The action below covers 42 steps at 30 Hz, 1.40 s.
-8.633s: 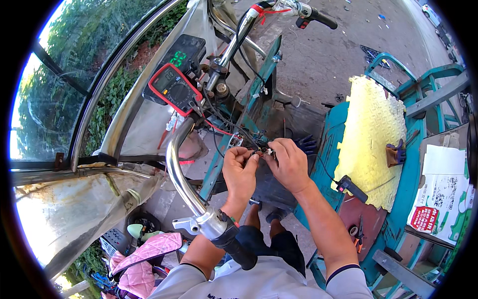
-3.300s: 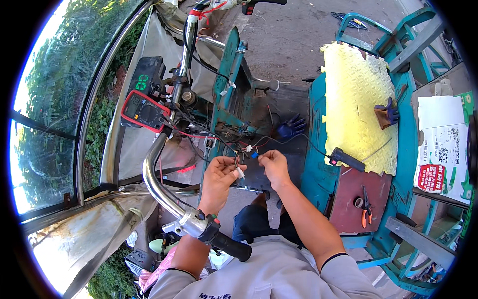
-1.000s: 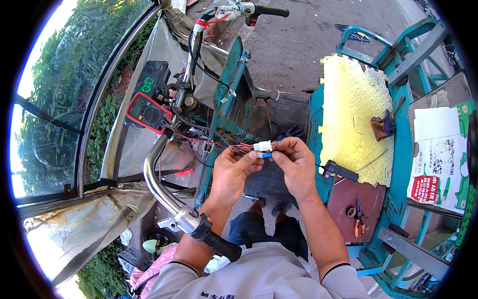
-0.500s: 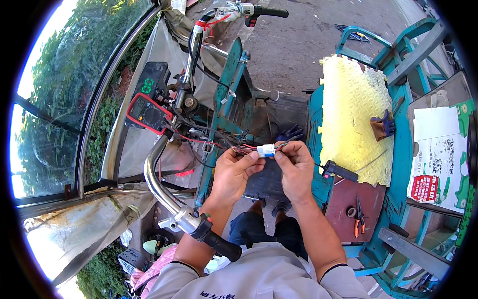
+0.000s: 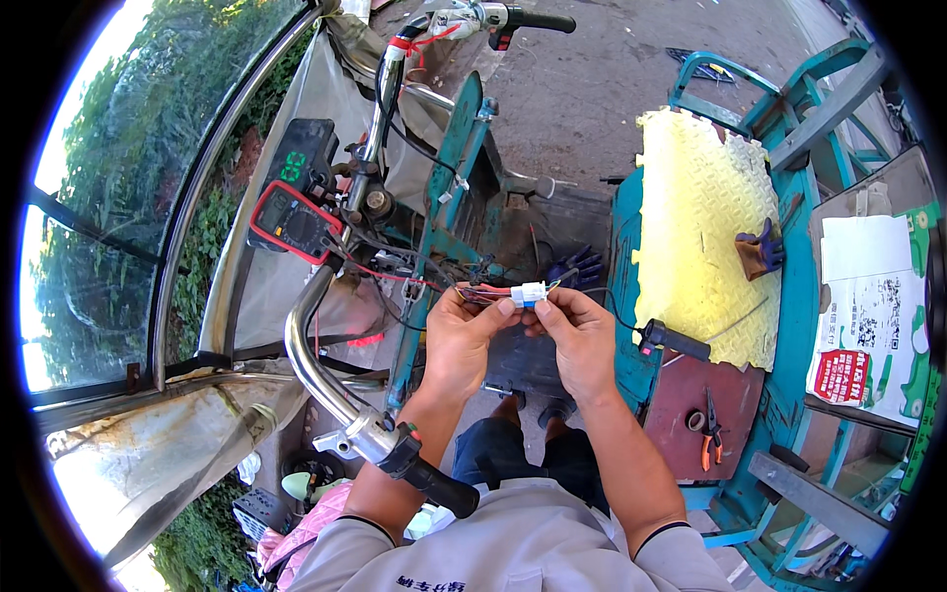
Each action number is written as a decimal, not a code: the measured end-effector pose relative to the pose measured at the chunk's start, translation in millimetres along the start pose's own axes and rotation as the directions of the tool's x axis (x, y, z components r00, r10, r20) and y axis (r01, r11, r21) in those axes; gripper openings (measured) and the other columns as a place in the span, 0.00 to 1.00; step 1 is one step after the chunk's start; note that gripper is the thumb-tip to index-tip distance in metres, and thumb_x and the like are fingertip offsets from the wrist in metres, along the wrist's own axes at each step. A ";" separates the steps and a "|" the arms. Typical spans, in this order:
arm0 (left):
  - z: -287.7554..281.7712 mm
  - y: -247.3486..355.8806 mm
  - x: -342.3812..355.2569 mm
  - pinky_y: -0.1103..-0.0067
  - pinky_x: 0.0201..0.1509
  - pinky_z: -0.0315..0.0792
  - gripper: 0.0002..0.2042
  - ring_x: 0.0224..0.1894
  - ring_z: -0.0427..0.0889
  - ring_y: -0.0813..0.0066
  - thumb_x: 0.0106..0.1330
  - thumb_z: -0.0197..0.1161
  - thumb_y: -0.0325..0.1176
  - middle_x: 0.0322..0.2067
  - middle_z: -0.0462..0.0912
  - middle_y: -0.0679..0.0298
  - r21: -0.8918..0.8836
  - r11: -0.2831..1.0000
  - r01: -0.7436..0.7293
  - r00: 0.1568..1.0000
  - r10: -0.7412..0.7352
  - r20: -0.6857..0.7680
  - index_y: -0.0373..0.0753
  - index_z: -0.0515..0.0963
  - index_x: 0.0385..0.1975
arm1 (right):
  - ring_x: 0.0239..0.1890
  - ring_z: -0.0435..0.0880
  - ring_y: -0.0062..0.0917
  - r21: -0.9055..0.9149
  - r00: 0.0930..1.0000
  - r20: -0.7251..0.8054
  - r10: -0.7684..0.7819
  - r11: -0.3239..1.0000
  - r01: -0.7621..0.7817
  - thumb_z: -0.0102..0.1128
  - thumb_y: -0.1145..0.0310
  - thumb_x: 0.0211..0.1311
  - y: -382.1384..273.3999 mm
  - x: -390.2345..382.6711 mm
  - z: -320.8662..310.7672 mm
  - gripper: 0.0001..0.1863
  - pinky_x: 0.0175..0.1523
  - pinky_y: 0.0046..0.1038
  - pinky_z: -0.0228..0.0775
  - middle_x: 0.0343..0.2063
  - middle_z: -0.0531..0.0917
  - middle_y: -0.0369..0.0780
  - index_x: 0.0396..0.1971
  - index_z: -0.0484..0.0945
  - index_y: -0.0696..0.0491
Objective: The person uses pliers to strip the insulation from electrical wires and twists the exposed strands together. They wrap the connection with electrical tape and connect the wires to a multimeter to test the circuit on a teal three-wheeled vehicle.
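Both hands are closed on a small bundle of wiring over the dark floor of a vehicle. My left hand (image 5: 469, 331) pinches wires beside a white plug connector (image 5: 526, 293), which has a blue connector (image 5: 529, 304) just beneath it. My right hand (image 5: 577, 335) grips these connectors at their right, thumb in front. Red and dark wires lead from there toward a chrome handlebar (image 5: 314, 308). On that handlebar's display unit lies a red-and-black multimeter (image 5: 296, 223), its leads running down.
A yellow foam mat (image 5: 702, 232) on the teal seat carries a work glove (image 5: 760, 253). Another glove (image 5: 577, 268) lies on the floor. A loose throttle grip (image 5: 673, 340), pliers (image 5: 712, 444), a tape roll (image 5: 697, 420) and cardboard (image 5: 866, 257) are at the right.
The connectors that were held apart a few seconds ago are now side by side between my hands. In the last second my right hand has shifted slightly left, closer to my left.
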State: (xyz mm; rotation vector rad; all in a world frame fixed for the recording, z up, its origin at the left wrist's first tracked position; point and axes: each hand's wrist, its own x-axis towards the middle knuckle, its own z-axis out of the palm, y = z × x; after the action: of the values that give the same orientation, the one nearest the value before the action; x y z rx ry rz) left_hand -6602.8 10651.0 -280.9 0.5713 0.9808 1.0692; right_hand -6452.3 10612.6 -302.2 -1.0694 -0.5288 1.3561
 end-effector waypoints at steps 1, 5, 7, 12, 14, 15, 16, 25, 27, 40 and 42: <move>-0.1 -0.8 0.0 0.73 0.49 0.84 0.11 0.41 0.88 0.68 0.66 0.69 0.19 0.41 0.87 0.53 0.012 1.000 -0.010 1.000 0.010 -0.001 0.30 0.75 0.44 | 0.33 0.86 0.21 0.014 1.000 0.000 -0.002 1.000 0.002 0.64 0.76 0.70 1.2 -0.9 0.5 0.08 0.42 0.24 0.81 0.33 0.87 0.41 0.42 0.83 0.64; -2.3 -1.3 2.1 0.74 0.50 0.83 0.12 0.42 0.88 0.69 0.65 0.69 0.19 0.41 0.87 0.53 0.067 0.996 -0.050 0.999 0.049 0.013 0.30 0.75 0.44 | 0.37 0.88 0.25 0.122 1.000 -0.012 0.029 0.992 -0.028 0.64 0.77 0.69 3.0 -2.1 4.3 0.08 0.45 0.27 0.83 0.35 0.87 0.43 0.43 0.83 0.65; -3.7 -2.0 2.9 0.74 0.50 0.83 0.12 0.42 0.88 0.69 0.65 0.69 0.18 0.41 0.87 0.53 0.089 0.995 -0.052 0.998 0.050 0.022 0.30 0.75 0.44 | 0.38 0.88 0.27 0.160 0.999 -0.002 0.045 0.986 -0.044 0.64 0.77 0.69 7.3 -1.7 1.8 0.08 0.45 0.28 0.83 0.37 0.88 0.44 0.43 0.83 0.64; -4.3 1.5 1.5 0.75 0.50 0.83 0.13 0.41 0.87 0.71 0.64 0.70 0.18 0.40 0.87 0.54 0.122 0.991 -0.059 0.998 0.055 0.039 0.31 0.75 0.44 | 0.37 0.89 0.28 0.218 0.989 0.048 0.136 0.965 -0.144 0.64 0.79 0.68 7.3 2.8 -4.3 0.06 0.46 0.28 0.83 0.37 0.87 0.45 0.41 0.83 0.64; -6.9 1.9 0.7 0.75 0.50 0.83 0.13 0.41 0.87 0.72 0.64 0.70 0.18 0.40 0.87 0.54 0.177 0.983 -0.048 0.998 0.041 0.042 0.31 0.75 0.44 | 0.37 0.88 0.28 0.263 0.979 0.088 0.181 0.944 -0.199 0.64 0.79 0.67 4.9 3.7 -7.9 0.06 0.46 0.29 0.83 0.37 0.87 0.45 0.41 0.83 0.64; -7.9 1.6 0.4 0.75 0.49 0.83 0.13 0.41 0.87 0.73 0.64 0.70 0.18 0.40 0.87 0.55 0.204 0.978 -0.041 0.999 0.033 0.043 0.31 0.75 0.44 | 0.37 0.88 0.28 0.283 0.973 0.108 0.203 0.932 -0.226 0.64 0.79 0.67 4.3 3.7 -9.4 0.05 0.46 0.29 0.83 0.37 0.87 0.45 0.40 0.83 0.64; -8.3 1.2 0.2 0.75 0.49 0.83 0.13 0.41 0.87 0.73 0.64 0.70 0.18 0.40 0.87 0.55 0.203 0.978 -0.044 0.998 0.033 0.055 0.31 0.75 0.44 | 0.37 0.88 0.28 0.264 0.973 0.109 0.203 0.938 -0.225 0.64 0.79 0.67 5.1 3.5 -10.8 0.05 0.46 0.29 0.82 0.37 0.87 0.45 0.41 0.83 0.64; -7.7 -8.1 -1.4 0.76 0.49 0.83 0.14 0.40 0.87 0.72 0.63 0.71 0.18 0.39 0.86 0.56 0.146 0.985 -0.094 0.995 0.090 0.035 0.31 0.74 0.45 | 0.37 0.88 0.27 0.179 0.975 0.112 0.190 0.961 -0.208 0.62 0.77 0.69 9.6 4.8 -9.0 0.06 0.44 0.27 0.82 0.37 0.87 0.44 0.42 0.82 0.63; -3.7 -11.2 -0.6 0.76 0.49 0.83 0.15 0.41 0.87 0.72 0.63 0.71 0.18 0.39 0.86 0.56 0.127 0.988 -0.091 0.996 0.090 0.006 0.31 0.73 0.47 | 0.36 0.88 0.26 0.165 0.973 0.102 0.209 0.961 -0.223 0.60 0.75 0.71 6.4 6.4 -7.6 0.07 0.44 0.27 0.81 0.37 0.87 0.44 0.42 0.82 0.62; -23.5 -6.8 -5.4 0.67 0.58 0.78 0.11 0.55 0.82 0.64 0.72 0.57 0.24 0.49 0.84 0.56 -0.199 0.980 -0.024 0.991 0.049 0.122 0.34 0.74 0.52 | 0.36 0.87 0.27 0.212 0.980 0.046 0.195 0.957 -0.200 0.62 0.71 0.71 0.2 6.0 -10.3 0.08 0.41 0.29 0.80 0.34 0.87 0.41 0.42 0.83 0.59; -25.5 -5.3 -5.2 0.67 0.56 0.78 0.11 0.53 0.82 0.65 0.73 0.57 0.24 0.49 0.84 0.56 -0.229 0.973 0.003 0.992 0.026 0.125 0.34 0.75 0.52 | 0.35 0.87 0.26 0.209 0.980 0.026 0.198 0.958 -0.199 0.62 0.73 0.70 -1.3 4.3 -6.2 0.06 0.40 0.27 0.79 0.33 0.87 0.41 0.39 0.83 0.61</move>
State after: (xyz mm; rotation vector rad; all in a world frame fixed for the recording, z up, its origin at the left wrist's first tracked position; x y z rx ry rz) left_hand -6623.6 10642.6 -295.2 0.4500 0.7316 1.1246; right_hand -6445.6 10614.9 -305.1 -0.9639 -0.2778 1.5535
